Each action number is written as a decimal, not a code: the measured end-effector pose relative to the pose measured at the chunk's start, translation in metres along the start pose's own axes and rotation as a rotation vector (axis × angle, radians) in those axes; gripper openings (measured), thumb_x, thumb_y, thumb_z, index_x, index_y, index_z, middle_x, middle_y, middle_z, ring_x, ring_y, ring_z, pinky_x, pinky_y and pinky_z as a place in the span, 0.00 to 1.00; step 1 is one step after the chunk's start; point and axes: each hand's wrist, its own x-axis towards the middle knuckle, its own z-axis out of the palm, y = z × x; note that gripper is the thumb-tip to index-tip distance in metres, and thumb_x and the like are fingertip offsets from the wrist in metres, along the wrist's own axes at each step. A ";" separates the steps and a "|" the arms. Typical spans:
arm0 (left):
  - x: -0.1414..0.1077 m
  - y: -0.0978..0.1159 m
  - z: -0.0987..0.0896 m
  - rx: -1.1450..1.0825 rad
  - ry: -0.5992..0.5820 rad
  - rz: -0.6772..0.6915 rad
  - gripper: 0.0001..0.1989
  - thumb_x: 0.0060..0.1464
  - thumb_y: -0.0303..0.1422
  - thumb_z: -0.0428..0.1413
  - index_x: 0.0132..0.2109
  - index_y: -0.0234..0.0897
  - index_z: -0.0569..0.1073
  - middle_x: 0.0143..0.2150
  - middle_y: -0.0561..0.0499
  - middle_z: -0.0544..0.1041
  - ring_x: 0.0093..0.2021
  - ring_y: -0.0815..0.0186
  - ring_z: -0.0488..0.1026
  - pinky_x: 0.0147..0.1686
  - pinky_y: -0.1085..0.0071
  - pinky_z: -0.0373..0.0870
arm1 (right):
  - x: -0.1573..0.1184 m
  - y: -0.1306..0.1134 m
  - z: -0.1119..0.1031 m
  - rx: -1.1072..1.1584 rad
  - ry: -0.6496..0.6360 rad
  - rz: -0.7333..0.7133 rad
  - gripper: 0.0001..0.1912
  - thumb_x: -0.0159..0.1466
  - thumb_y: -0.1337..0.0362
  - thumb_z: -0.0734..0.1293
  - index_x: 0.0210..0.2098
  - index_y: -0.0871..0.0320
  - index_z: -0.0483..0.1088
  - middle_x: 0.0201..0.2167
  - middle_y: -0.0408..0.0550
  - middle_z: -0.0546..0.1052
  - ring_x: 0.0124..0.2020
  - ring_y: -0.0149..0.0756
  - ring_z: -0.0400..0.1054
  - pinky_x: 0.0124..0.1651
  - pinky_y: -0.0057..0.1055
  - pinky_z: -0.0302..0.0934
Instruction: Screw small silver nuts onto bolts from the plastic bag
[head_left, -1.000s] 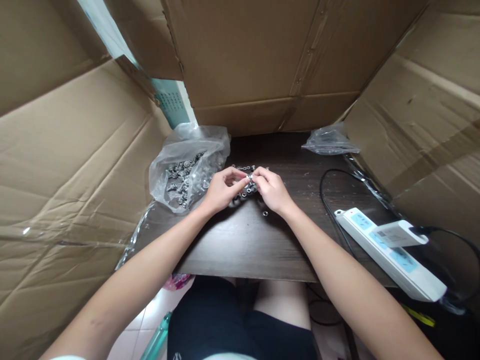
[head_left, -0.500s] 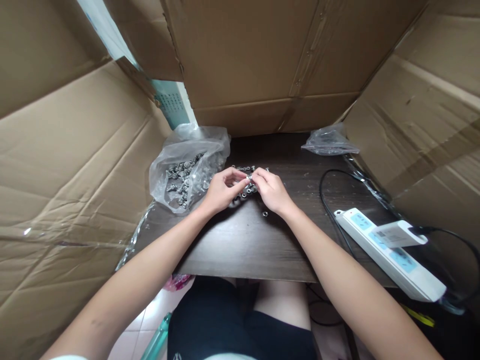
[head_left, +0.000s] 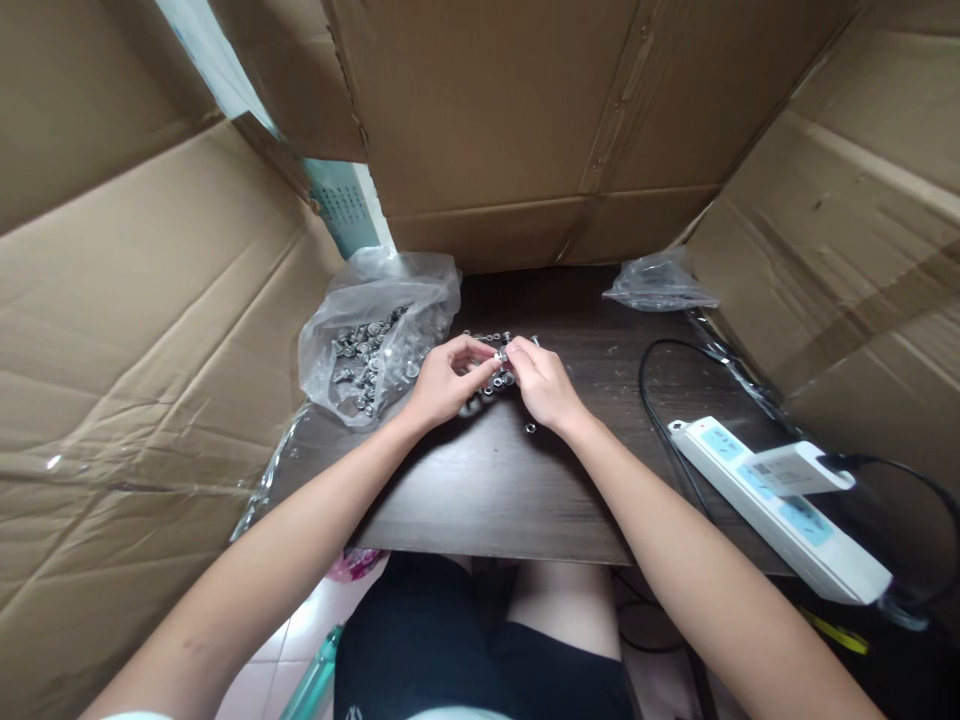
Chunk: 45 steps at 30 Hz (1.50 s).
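Your left hand and right hand meet over the middle of the surface, fingers of both pinched on one small metal fastener. It sits between thumbs and index fingers, above the loose pieces; too small to tell whether it's one part or two joined. Loose nuts and bolts lie below and just beyond your hands, partly hidden by them. A single nut sits apart, closer to you, near your right wrist. Left of your left hand: clear plastic bag with a heap of metal hardware in it. Second clear bag, crumpled, at the far right, near the cardboard, which walls the far side plus left and right. On your right: white power strip set diagonally, white adapter on it, black cable curving past its far end.
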 end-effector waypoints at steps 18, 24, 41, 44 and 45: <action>0.000 0.001 0.000 -0.006 0.008 -0.009 0.19 0.52 0.46 0.67 0.40 0.33 0.77 0.37 0.47 0.81 0.31 0.67 0.76 0.30 0.72 0.75 | 0.000 -0.001 0.000 0.001 -0.003 -0.004 0.17 0.70 0.55 0.57 0.27 0.54 0.61 0.24 0.42 0.67 0.29 0.36 0.61 0.34 0.33 0.50; 0.000 -0.001 0.000 0.009 -0.003 -0.012 0.19 0.53 0.46 0.67 0.40 0.34 0.77 0.37 0.47 0.81 0.31 0.67 0.76 0.31 0.72 0.74 | 0.000 -0.001 -0.001 0.008 -0.007 0.002 0.15 0.69 0.55 0.58 0.29 0.54 0.62 0.24 0.42 0.67 0.29 0.36 0.61 0.35 0.33 0.51; 0.000 -0.001 0.000 0.010 -0.007 -0.004 0.18 0.53 0.45 0.66 0.40 0.34 0.76 0.37 0.47 0.81 0.30 0.68 0.76 0.31 0.72 0.74 | 0.000 0.000 0.000 -0.025 0.002 -0.004 0.15 0.69 0.55 0.57 0.28 0.54 0.61 0.24 0.42 0.66 0.28 0.36 0.59 0.34 0.33 0.50; 0.000 -0.002 0.000 0.009 -0.012 -0.004 0.18 0.54 0.44 0.66 0.40 0.33 0.76 0.37 0.47 0.81 0.30 0.68 0.76 0.31 0.71 0.74 | 0.001 0.000 0.001 -0.055 0.004 -0.012 0.17 0.70 0.54 0.56 0.27 0.54 0.59 0.24 0.42 0.65 0.29 0.36 0.59 0.34 0.33 0.50; 0.000 -0.002 0.000 0.010 -0.012 -0.004 0.17 0.54 0.44 0.66 0.40 0.33 0.76 0.37 0.47 0.81 0.30 0.67 0.76 0.31 0.71 0.74 | 0.000 0.000 0.001 -0.059 0.003 -0.013 0.17 0.70 0.54 0.56 0.27 0.54 0.59 0.24 0.42 0.65 0.28 0.36 0.59 0.34 0.34 0.49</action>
